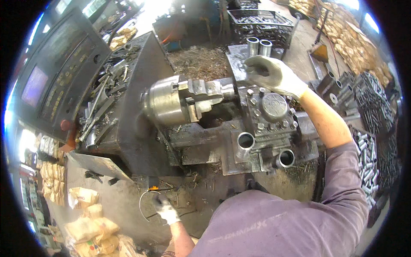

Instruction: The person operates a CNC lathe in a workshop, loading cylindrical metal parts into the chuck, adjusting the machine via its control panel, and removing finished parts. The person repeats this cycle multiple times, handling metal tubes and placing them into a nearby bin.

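Your left hand (165, 210) is near a thin hoop (140, 206), though I cannot tell its grip; farther over is the chuck (166, 103). Your right hand (276, 78), its grip curved but wide, hovers just before two upright tubes (253, 47) toward the plate's (235, 56) far edge.

Your view comes from the left one of two fisheye cameras worn side by side on your head, upright and looking steeply down past your purple shirt (278, 222) and over the lathe (195, 141). Your shirt fills the lower right, nearest the lens; the steel chuck (169, 102) lies at middle range, left of centre. Your right hand (276, 76) and left hand (166, 210) both fall inside the wide frame. Toward the left rim the control panel (64, 77) bends with the fisheye, while the wire crate (280, 34) shows small at the top
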Available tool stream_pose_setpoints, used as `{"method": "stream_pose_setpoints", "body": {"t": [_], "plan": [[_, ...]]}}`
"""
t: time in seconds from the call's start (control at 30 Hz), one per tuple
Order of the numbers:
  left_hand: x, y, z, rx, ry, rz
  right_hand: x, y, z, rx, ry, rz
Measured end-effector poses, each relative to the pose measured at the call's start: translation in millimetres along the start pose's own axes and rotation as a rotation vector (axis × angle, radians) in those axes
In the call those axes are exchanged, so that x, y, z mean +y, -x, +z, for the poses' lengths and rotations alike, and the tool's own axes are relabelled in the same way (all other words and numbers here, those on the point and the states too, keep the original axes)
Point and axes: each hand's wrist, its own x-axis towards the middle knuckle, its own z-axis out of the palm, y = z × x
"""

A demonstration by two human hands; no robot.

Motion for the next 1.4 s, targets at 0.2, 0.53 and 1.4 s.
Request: {"method": "stream_pose_setpoints", "body": {"t": [0.2,0.53,1.4], "plan": [[166.0,38.3,23.4,-0.952,0.297,0.501,-49.2,144.6,-24.5,0.326,-0.139,0.326],[319.0,146.7,135.8,-1.4,-0.011,0.778,-63.4,334.9,20.5,0.536,-0.074,0.671],[439.1,307.4,117.8,-1.894,1.129,-1.1,-62.5,406.7,-100.3,0.336,-0.299,0.038]]}}
